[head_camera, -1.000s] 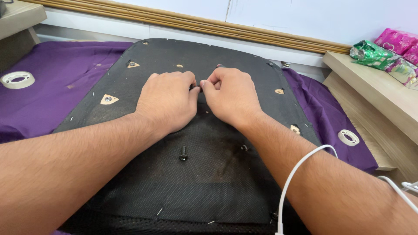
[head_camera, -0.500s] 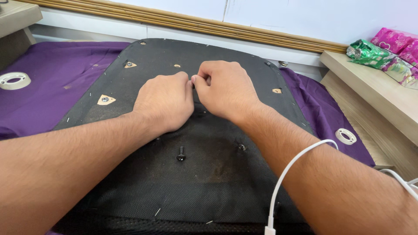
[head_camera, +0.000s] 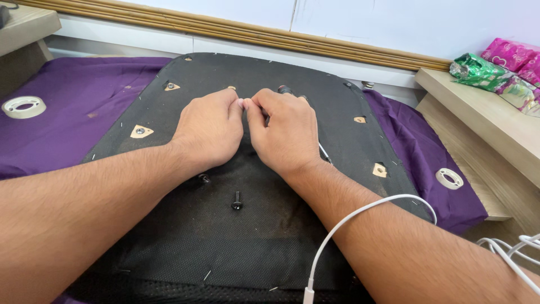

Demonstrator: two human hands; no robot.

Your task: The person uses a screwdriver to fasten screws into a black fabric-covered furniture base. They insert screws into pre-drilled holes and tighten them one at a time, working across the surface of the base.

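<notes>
Both forearms reach forward over a black fabric-covered seat panel (head_camera: 197, 236) lying flat on a purple cloth (head_camera: 73, 129). Left hand (head_camera: 209, 129) and right hand (head_camera: 287, 132) rest knuckles-up at the panel's centre, fingertips meeting; each grip is curled closed, pinching at the fabric there. A black bolt (head_camera: 237, 200) stands just behind the wrists.

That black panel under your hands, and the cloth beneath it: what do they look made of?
Black panel: seemingly thin non-woven or mesh fabric, matte, with a fine dotted weave near the bottom edge, stapled over a stiff board; pale wood shows in the triangular cut-outs. Purple cloth: soft woven fabric, slight sheen, creased and draped.
</notes>
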